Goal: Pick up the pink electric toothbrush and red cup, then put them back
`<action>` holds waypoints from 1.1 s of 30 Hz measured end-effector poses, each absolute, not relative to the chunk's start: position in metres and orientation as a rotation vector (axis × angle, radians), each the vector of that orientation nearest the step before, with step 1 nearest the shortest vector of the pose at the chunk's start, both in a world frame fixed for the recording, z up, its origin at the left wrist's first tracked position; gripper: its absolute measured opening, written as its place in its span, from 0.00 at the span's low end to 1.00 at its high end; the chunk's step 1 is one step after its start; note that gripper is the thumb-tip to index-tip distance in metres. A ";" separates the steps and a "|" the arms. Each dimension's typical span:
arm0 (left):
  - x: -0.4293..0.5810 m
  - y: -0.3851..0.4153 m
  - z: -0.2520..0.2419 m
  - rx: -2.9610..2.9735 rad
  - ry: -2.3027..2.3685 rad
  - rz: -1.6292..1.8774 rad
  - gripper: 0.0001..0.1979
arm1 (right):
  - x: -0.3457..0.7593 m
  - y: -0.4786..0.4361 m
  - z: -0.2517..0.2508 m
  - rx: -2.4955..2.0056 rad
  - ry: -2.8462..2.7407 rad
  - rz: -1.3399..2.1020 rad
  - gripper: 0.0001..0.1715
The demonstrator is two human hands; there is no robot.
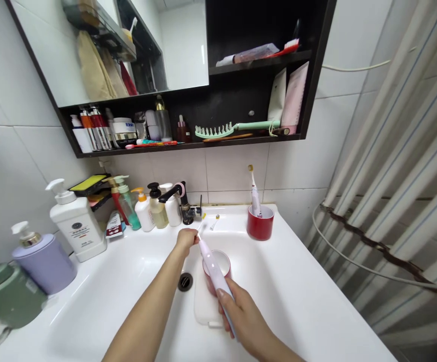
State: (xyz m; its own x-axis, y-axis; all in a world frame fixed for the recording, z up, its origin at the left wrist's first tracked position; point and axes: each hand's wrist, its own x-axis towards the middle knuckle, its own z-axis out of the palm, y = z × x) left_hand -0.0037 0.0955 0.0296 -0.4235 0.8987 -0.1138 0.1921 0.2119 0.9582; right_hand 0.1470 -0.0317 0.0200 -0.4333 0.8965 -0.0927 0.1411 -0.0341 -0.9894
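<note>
My right hand (243,311) is wrapped round the lower handle of a pale lilac electric toothbrush (210,262), which slants up and away over the sink. At its upper end, my left hand (187,241) is closed in a pinch at the toothbrush head (200,227); the fingers partly hide where head and handle meet. Beneath the handle, a red cup with a white inside (221,257) is in the basin. Next to it lies a white case-like thing (203,307), partly covered by cup and hand. Another small brush head (215,222) rests on the ledge beyond.
A black faucet (186,203) rises behind the white sink (158,256). On the right ledge, a red cup (259,229) holds a second electric toothbrush (255,198). Several pump bottles (79,226) line the left edge. Above hangs a dark shelf (188,147) with a green hairbrush (237,128).
</note>
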 end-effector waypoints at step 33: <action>-0.124 -0.002 -0.054 1.537 2.127 0.108 0.09 | 0.140 -0.036 0.015 -1.206 -1.810 1.510 0.14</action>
State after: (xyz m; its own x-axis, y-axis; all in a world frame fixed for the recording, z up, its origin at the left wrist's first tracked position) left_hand -0.1239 -0.0016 -0.0539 -0.2301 0.9066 -0.3538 0.8661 0.3566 0.3504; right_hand 0.1397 -0.0364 0.0148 -0.4905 0.8558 -0.1647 0.3156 -0.0017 -0.9489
